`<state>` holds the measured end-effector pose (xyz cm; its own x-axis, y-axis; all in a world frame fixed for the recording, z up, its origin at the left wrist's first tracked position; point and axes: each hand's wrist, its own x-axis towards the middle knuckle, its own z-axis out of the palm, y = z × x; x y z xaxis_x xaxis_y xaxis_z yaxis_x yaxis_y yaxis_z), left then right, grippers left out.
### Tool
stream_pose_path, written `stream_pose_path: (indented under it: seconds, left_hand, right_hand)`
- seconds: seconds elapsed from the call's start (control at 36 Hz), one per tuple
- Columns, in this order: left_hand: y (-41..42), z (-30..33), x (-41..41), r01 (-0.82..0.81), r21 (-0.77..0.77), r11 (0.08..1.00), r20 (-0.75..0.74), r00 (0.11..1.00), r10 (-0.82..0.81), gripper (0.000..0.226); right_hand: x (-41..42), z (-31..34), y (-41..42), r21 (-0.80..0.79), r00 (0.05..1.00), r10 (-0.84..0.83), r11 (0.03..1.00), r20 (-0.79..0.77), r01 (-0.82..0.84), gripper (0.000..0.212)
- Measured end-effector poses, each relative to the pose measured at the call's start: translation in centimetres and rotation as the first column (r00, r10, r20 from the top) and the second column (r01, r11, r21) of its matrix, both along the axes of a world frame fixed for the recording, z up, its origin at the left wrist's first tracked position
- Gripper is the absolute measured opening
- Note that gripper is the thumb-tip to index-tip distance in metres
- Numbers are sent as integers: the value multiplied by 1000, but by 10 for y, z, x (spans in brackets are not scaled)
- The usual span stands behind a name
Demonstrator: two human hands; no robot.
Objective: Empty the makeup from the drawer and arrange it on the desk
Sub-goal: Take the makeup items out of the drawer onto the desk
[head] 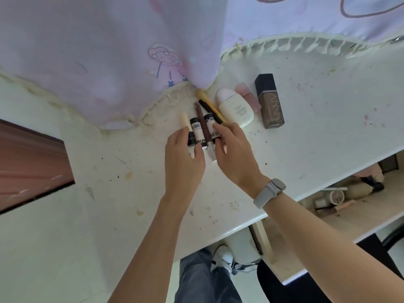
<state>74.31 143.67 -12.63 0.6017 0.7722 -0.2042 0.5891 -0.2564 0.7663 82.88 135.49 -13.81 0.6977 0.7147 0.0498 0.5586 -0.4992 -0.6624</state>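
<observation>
A row of makeup lies on the white desk. From the left it holds a cream lip balm stick, a black-and-white tube, a brown gloss tube and a second black-and-white tube. A black pencil and a yellow-handled brush lie behind them. My left hand pinches the left tube together with a small black stick. My right hand pinches the lower end of the right tube. The open drawer at lower right holds several more items.
A white bottle, a pink item and a brown foundation bottle lie to the right of the row. A lilac curtain hangs over the desk's back edge. A brown-pink panel sits at the left.
</observation>
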Motion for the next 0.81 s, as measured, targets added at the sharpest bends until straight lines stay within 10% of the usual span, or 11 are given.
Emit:
stream_pose_path:
  seconds: [0.28, 0.61, 0.81]
  left_hand:
    - [-59, 4, -14, 134, 272, 953, 32, 988, -148, 36]
    - [-209, -10, 12, 567, 235, 789, 287, 736, -614, 21]
    - [-270, -78, 20, 812, 134, 568, -253, 582, -773, 48]
  right_hand:
    - [-13, 16, -115, 41, 999, -48, 998, 11, 47, 31]
    - [23, -7, -296, -485, 977, -214, 855, -9, 183, 31]
    - [75, -47, -335, -756, 992, -125, 652, -31, 58, 38]
